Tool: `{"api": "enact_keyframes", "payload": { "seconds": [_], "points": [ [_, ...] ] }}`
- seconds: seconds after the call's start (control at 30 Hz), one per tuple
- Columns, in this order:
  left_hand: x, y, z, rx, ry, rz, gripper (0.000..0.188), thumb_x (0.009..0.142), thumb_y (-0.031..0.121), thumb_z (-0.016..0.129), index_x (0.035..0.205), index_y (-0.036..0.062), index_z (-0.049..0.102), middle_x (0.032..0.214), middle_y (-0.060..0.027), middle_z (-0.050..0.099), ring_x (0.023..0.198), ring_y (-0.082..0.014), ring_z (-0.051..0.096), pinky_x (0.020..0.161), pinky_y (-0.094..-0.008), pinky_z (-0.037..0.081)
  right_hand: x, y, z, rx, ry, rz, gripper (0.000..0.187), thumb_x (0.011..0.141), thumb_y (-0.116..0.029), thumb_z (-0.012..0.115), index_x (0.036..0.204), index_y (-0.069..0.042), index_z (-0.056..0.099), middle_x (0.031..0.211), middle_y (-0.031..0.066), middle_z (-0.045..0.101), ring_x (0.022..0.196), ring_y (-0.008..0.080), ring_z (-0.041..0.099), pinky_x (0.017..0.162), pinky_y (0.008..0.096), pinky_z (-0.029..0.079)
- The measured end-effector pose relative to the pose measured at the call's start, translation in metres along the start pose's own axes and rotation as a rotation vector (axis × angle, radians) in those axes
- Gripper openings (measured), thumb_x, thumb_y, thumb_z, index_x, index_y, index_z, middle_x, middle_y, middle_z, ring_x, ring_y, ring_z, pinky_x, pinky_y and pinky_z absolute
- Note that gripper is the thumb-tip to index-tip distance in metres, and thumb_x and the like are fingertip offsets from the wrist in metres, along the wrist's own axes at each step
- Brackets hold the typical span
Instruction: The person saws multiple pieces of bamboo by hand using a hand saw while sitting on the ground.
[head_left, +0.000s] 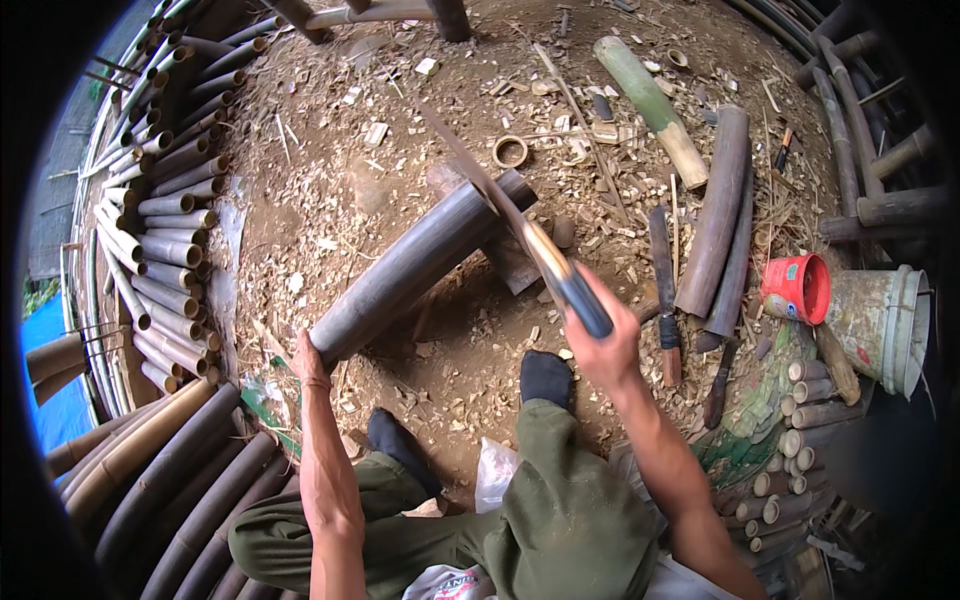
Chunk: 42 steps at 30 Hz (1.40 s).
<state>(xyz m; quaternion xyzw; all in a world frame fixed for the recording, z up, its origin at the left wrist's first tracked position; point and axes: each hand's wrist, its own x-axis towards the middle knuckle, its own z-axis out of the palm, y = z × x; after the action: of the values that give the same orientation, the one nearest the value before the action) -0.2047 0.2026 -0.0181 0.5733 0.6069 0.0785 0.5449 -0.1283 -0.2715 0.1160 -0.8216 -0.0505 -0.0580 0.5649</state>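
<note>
A dark bamboo section [420, 255] lies slanted in front of me, its far end raised on a support whose details are partly hidden. My left hand [310, 362] grips its near, lower end, with the fingers partly out of sight. My right hand [603, 335] is wrapped round the black grip of a handsaw [540, 245] with a pale wooden handle. The saw's long thin blade crosses the bamboo close to the far end; its teeth are too blurred to make out. Just beyond lies a short cut bamboo ring [510, 152].
Dark bamboo poles [175, 250] are stacked at the left. On the chip-strewn ground at right lie a green bamboo piece [645, 100], dark bamboo lengths [715, 215] and a long knife [663, 290]. A red bucket [797, 288] and a grey bucket [875, 320] stand beyond them.
</note>
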Motion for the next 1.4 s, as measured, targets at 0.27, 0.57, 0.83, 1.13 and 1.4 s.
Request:
{"api": "enact_keyframes", "payload": {
  "seconds": [0.27,0.57,0.83,1.13,1.4],
  "points": [
    [0.092,0.011,-0.103,0.186,0.262,-0.192,0.066,0.089,0.062,0.052,0.125,0.0065,0.057,0.116,-0.0104,0.064,0.101,-0.0291,0.062,0.084,-0.0470,0.050,0.018,-0.044,-0.033,0.298,0.041,-0.025,0.055,0.082,-0.004,0.056,0.133,0.013,0.047,0.088,0.0163,0.064,0.065,0.0162,0.064,0.057,0.0260,0.056],
    [-0.135,0.077,0.168,0.837,-0.519,1.244,0.086,0.076,0.050,0.079,0.138,0.0025,0.045,0.139,-0.0231,0.049,0.129,-0.0376,0.046,0.112,-0.0467,0.034,-0.057,-0.039,-0.082,0.170,0.151,0.033,0.056,0.084,-0.010,0.055,0.135,0.011,0.047,0.072,0.0077,0.062,0.058,0.0112,0.057,0.059,0.0251,0.050],
    [-0.143,0.067,0.248,1.094,-0.690,1.056,0.096,0.063,0.051,0.084,0.144,0.0214,0.040,0.135,-0.0125,0.049,0.128,-0.0354,0.047,0.102,-0.0565,0.041,-0.078,-0.011,-0.091,-0.061,0.038,0.130,0.055,0.082,-0.008,0.057,0.134,0.008,0.051,0.079,0.0049,0.062,0.057,0.0079,0.054,0.054,0.0237,0.047],
    [-0.152,0.078,0.258,1.072,-0.614,0.930,0.081,0.081,0.077,0.052,0.130,0.0120,0.054,0.124,-0.0183,0.056,0.110,-0.0382,0.060,0.091,-0.0463,0.049,-0.046,-0.024,-0.049,-0.229,-0.102,-0.071,0.059,0.075,-0.002,0.062,0.132,0.009,0.053,0.089,0.0124,0.071,0.063,0.0123,0.065,0.059,0.0267,0.053],
    [-0.160,0.073,0.261,1.035,-0.422,1.003,0.068,0.084,0.070,0.051,0.112,0.0110,0.068,0.106,-0.0134,0.067,0.098,-0.0312,0.067,0.084,-0.0410,0.053,-0.057,-0.029,-0.037,-0.322,-0.174,-0.077,0.060,0.073,-0.001,0.064,0.130,0.012,0.053,0.086,0.0216,0.069,0.067,0.0257,0.071,0.059,0.0335,0.055]
  ]
}}
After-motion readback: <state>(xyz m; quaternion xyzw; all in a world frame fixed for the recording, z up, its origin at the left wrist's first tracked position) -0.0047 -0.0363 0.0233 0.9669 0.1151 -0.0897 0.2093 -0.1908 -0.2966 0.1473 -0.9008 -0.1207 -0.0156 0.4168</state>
